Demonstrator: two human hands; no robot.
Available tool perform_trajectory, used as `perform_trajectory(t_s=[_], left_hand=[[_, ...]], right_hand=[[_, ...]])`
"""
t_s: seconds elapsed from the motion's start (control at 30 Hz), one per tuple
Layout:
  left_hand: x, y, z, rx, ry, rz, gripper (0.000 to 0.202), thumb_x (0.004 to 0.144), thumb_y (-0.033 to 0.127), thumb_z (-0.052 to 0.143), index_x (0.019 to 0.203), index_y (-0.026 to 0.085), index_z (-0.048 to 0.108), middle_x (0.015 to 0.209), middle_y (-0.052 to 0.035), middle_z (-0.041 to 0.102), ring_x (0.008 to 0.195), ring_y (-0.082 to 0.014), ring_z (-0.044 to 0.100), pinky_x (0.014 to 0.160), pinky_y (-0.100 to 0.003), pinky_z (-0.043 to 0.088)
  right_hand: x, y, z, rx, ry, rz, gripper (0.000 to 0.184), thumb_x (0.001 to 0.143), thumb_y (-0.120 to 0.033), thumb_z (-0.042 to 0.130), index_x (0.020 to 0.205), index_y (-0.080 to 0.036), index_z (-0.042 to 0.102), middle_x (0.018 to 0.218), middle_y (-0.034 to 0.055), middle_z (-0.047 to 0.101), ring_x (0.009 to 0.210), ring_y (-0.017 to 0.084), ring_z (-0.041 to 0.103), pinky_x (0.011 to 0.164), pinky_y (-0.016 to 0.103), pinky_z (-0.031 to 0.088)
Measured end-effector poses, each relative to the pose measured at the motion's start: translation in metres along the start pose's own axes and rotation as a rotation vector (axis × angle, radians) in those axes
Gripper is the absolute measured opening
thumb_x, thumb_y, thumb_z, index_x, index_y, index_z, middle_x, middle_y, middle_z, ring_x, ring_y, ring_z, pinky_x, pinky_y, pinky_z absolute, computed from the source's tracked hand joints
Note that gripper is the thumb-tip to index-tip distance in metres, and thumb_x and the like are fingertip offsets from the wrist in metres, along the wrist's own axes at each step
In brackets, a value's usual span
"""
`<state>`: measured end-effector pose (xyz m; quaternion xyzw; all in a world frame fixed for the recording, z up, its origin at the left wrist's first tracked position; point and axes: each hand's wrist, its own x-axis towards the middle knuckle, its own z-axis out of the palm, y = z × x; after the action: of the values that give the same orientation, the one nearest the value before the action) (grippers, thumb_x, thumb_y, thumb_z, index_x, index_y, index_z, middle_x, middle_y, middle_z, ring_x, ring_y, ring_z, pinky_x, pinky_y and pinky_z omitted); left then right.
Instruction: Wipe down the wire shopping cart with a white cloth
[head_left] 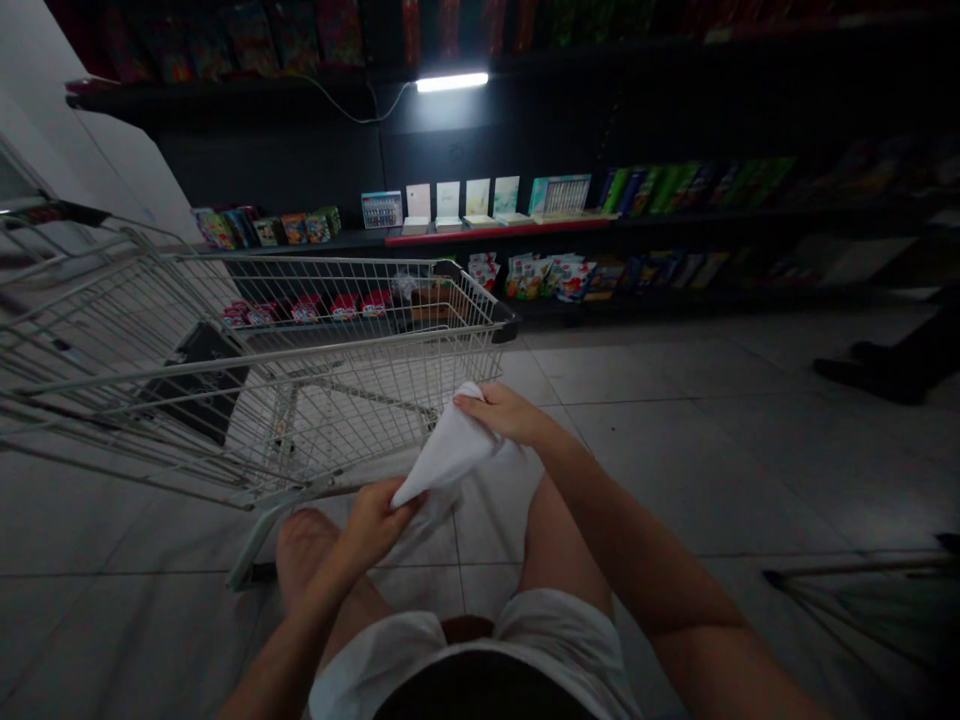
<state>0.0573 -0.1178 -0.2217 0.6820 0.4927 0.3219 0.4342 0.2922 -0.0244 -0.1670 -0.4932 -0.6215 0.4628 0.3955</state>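
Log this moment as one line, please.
left hand: holding white cloth | right hand: holding its other end | shopping cart: ahead, left

You face dark shelving [262, 160] stocked with packaged goods [667, 188]. Beneath its upper shelf [225, 94], a lit tube lamp [451, 82] is mounted, with a cable [360, 121] at its left end. To your left, note the pale wall [30, 80]. Large pale tiles cover your floor [637, 450]. Surrounding light is dim.

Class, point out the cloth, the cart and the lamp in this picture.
Cloth [448, 447], head view: on the white fabric, near its middle.
Cart [300, 354], head view: on its near top rail.
Lamp [452, 83], head view: on the middle of its lit tube.
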Motion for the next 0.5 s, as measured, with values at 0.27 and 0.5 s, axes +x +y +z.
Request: perform_trajectory(t_s=[0.27, 0.5], left_hand=[[-0.016, 0.023, -0.023, -0.484, 0.124, -0.496, 0.04, 0.054, 0.042, 0.081, 0.078, 0.016, 0.062, 0.058, 0.0033, 0.058, 0.05, -0.0102, 0.047, 0.048, -0.023, 0.037], [0.0, 0.032, -0.015, -0.369, 0.075, -0.149, 0.039, 0.06, 0.049, 0.078, 0.075, 0.015, 0.067, 0.074, -0.0041, 0.063, 0.067, -0.0155, 0.054, 0.061, -0.028, 0.044]], right_hand=[[0.011, 0.012, -0.006, -0.128, 0.315, -0.101, 0.051, 0.081, -0.064, 0.053, 0.077, -0.015, 0.068, 0.062, 0.0016, 0.06, 0.055, 0.011, 0.053, 0.056, 0.023, 0.042], [-0.036, 0.009, 0.045, 0.294, -0.448, 0.063, 0.058, 0.072, -0.065, 0.069, 0.097, -0.013, 0.07, 0.074, 0.0042, 0.07, 0.072, 0.016, 0.065, 0.065, 0.026, 0.051]])
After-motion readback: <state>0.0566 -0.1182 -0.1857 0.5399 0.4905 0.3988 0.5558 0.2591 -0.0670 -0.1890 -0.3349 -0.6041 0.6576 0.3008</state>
